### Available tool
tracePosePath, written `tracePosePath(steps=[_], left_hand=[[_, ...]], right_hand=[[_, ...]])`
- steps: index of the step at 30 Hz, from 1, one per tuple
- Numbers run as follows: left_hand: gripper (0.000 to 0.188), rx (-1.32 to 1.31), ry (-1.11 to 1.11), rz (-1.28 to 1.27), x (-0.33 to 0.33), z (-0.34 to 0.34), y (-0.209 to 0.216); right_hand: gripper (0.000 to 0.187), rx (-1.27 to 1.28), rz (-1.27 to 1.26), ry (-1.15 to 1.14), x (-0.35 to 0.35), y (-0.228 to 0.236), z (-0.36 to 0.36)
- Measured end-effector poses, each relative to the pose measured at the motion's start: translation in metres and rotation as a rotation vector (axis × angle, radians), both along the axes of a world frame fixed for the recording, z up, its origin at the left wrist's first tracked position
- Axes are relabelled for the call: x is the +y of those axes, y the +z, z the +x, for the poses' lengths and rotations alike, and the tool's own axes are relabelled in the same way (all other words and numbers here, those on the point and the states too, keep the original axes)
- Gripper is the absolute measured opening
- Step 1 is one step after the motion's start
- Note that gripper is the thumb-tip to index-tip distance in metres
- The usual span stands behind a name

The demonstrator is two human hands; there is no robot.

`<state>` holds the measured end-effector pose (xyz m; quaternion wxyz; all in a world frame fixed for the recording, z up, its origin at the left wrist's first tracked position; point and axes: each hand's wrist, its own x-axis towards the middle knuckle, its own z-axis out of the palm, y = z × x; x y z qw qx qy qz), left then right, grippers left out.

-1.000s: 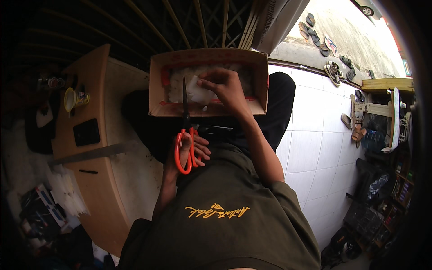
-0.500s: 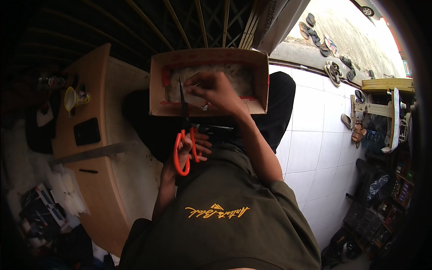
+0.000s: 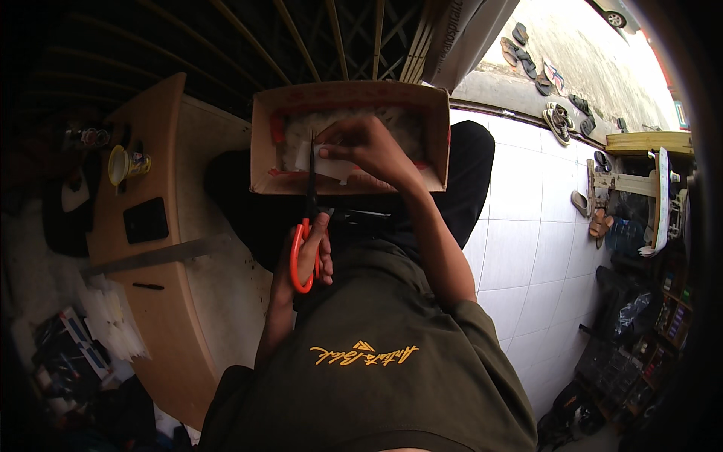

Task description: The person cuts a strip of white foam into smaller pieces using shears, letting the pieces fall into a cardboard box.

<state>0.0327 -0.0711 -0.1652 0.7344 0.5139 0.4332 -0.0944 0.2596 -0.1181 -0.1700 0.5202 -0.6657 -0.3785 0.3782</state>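
My left hand (image 3: 325,260) grips the red-handled scissors (image 3: 298,260), fingers in the loops. The dark blades point away from me and look closed together, lying across a small white sheet (image 3: 340,169). That sheet, paper or thin plastic, is pinched by my right hand (image 3: 367,151) just right of the blades. Both the sheet and my right hand are over an open cardboard box (image 3: 434,132) at my lap. Pale scraps (image 3: 290,128) fill the box's bottom; what they are made of I cannot make out.
A wooden table (image 3: 162,331) at my left bears a black flat device (image 3: 146,221), a yellow-rimmed cup (image 3: 117,166), a long flat strip (image 3: 151,256) and a pen (image 3: 148,286). White tiles (image 3: 520,218) lie to the right, with several shoes (image 3: 557,123) beyond. A metal gate (image 3: 339,38) stands ahead.
The scissors' handles and blades have closed, with the blades now across the white sheet. My left fingers have curled in. My right hand has shifted slightly and shows more of the sheet.
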Motion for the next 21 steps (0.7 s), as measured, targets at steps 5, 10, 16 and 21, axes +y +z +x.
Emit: tracePosePath(steps=[5, 10, 16, 21], left_hand=[[0.068, -0.011, -0.053, 0.132, 0.001, 0.004, 0.005], [0.089, -0.191, -0.035, -0.005, 0.002, -0.005, -0.011], [0.099, -0.378, -0.081, -0.077, 0.0, -0.011, -0.031], [0.091, -0.508, -0.024, -0.221, 0.002, -0.015, -0.036]], right_hand=[[0.025, 0.094, -0.005, -0.074, -0.006, -0.016, 0.001], [0.031, 0.091, -0.08, -0.159, -0.006, -0.01, 0.001], [0.029, 0.042, 0.082, -0.235, 0.001, -0.013, -0.007], [0.033, 0.086, 0.156, -0.16, 0.001, -0.011, -0.008]])
